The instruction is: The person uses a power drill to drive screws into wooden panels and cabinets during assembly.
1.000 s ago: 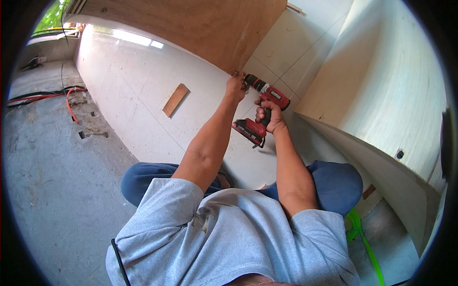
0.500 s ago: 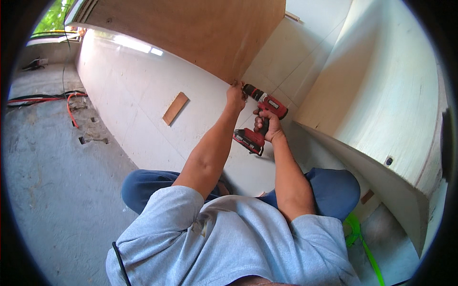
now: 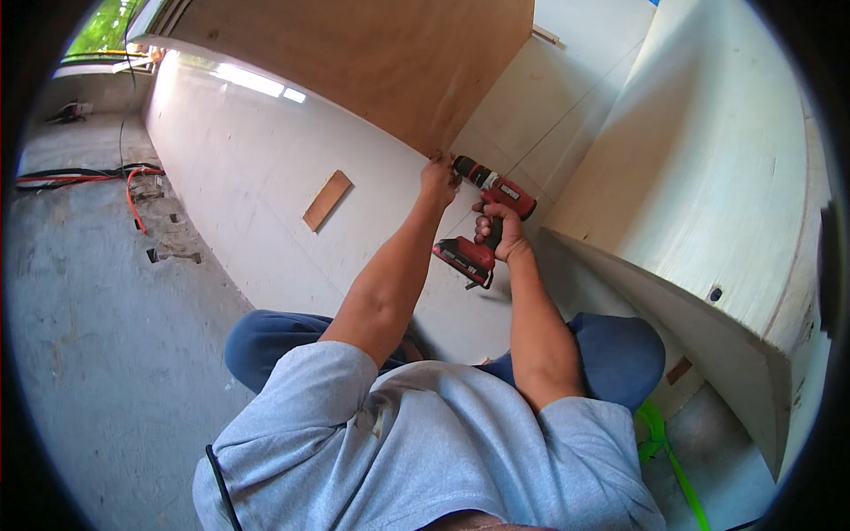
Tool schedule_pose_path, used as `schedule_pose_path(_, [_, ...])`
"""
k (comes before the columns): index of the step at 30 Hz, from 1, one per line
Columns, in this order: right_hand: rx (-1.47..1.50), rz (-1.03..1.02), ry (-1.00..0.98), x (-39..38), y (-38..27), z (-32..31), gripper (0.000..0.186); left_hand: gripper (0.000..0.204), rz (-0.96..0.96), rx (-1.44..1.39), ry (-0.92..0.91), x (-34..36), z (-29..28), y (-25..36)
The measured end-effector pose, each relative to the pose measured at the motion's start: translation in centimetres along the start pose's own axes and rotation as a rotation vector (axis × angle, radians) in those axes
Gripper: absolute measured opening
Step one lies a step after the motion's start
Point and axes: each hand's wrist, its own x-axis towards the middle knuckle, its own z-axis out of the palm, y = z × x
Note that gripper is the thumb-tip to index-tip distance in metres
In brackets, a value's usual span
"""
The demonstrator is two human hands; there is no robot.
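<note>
My right hand (image 3: 504,232) is wrapped round the handle of a red and black cordless drill (image 3: 506,194). The drill's chuck points up and left, toward the near corner of a brown wooden panel (image 3: 381,66). At that corner my left hand (image 3: 438,177) is closed, its fingertips pinched together right by the drill's front end. What those fingers hold, if anything, is too small to make out. The drill's battery base hangs low, just above the pale tiled floor (image 3: 266,195).
A short wood offcut (image 3: 328,202) lies on the tiles left of my arm. At the right stands a large pale wooden panel (image 3: 699,177). Red and black cables (image 3: 88,177) run along the grey concrete at the left. A green strap (image 3: 670,456) lies by my right knee.
Almost nothing differs. The view has shifted slightly, and both hands and the drill keep their places at the panel's corner.
</note>
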Motion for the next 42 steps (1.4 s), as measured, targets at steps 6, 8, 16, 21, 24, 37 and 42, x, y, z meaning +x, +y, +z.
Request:
schedule_pose_path(6, [-0.028,0.027,-0.037,0.9,-1.1,-0.7,0.015,0.011,-0.07,-0.087,0.072,0.5,0.5,-0.4])
schedule_pose_path(8, [-0.015,0.023,-0.001,1.0,-0.6,-1.0,0.015,0.011,-0.093,-0.096,0.079,0.5,0.0,-0.5])
schedule_pose_path(16, [-0.01,-0.009,-0.018,0.6,-0.6,-2.2,0.014,0.01,-0.084,-0.108,0.081,0.7,0.1,-0.3])
schedule_pose_path(21, [-0.037,0.054,-0.009,0.3,-0.9,-1.0,0.016,0.015,-0.022,-0.004,0.123,1.5,-0.5,-0.1])
schedule_pose_path(24, [-0.05,0.04,-0.012,0.1,-0.4,-1.2,0.017,0.015,-0.01,0.104,0.178,1.6,-0.4,0.0])
schedule_pose_path(37, [0.027,0.027,0.022,0.4,0.4,-3.1,0.027,0.014,-0.128,-0.21,-0.171,-0.2,-7.1,-2.2])
schedule_pose_path(42, [0.025,-0.036,0.01,2.1,-0.1,-2.1,0.024,0.016,-0.29,-0.409,-0.208,-1.1,-5.8,-1.0])
